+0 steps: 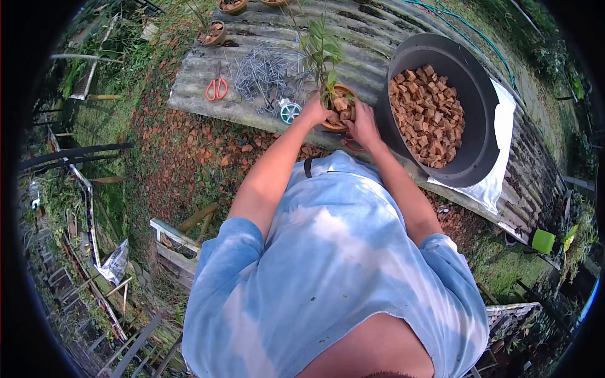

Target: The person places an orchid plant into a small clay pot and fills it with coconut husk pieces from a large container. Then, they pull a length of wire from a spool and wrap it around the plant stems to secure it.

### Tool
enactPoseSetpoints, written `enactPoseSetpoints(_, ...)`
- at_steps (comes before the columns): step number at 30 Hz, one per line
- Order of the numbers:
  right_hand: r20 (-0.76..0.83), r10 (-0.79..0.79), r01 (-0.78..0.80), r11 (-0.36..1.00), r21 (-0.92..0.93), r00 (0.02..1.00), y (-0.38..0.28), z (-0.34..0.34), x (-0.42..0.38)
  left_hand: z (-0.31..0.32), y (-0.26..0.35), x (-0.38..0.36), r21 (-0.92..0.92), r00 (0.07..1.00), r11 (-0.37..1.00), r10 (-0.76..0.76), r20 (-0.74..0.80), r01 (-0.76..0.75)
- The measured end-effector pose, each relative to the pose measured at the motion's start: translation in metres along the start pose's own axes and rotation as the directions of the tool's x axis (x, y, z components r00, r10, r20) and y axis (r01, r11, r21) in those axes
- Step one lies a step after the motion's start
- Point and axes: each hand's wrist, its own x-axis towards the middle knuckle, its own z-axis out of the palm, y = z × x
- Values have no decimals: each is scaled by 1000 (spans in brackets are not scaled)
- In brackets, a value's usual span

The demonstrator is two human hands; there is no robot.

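Note:
An orange clay pot [334, 128] sits near the front edge of the corrugated sheet, with a leafy green plant [322, 53] rising from it. Brown husk chunks [343, 104] fill its top. My left hand [317, 111] grips the pot's left side, with the thumb over the rim by the chunks. On the opposite side, my right hand [364, 126] is wrapped around the rim. Its fingertips are partly hidden. Close below it shows a red handle [354, 147] of a tool I cannot make out.
A large black tub [482, 135] of husk chunks [428, 116] stands at right on a white sack [504, 126]. Left of the pot lie a green-and-white wire spool [290, 112], tangled metal wires [268, 72] and red-handled scissors [217, 88]. Another pot [213, 34] stands farther back.

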Motion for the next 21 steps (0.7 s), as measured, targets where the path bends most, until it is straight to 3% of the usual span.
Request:
enactPoseSetpoints(4,11,52,-53,998,30,999,-9,-14,-2,2,-2,2,11,1000,1000,-15,20,15)
enactPoseSetpoints(7,18,-27,25,995,97,999,-1,-6,0,0,3,-1,-5,999,1000,-24,33,25)
enactPoseSetpoints(10,-18,-125,126,992,27,992,6,4,1,6,-5,0,-2,1000,1000,-16,15,16)
enactPoseSetpoints(13,73,-39,38,999,7,997,6,4,6,9,-15,4,3,999,999,50,17,-50)
enactPoseSetpoints(16,-49,-68,75,982,173,996,5,5,3,4,-9,3,49,999,998,42,27,-43)
enactPoseSetpoints(19,-78,17,2,971,240,997,12,5,2,8,-10,1,114,1000,993,13,17,-15)
enactPoseSetpoints(21,-93,-8,32,964,265,996,20,4,4,11,-10,1,146,1000,989,4,4,-4)
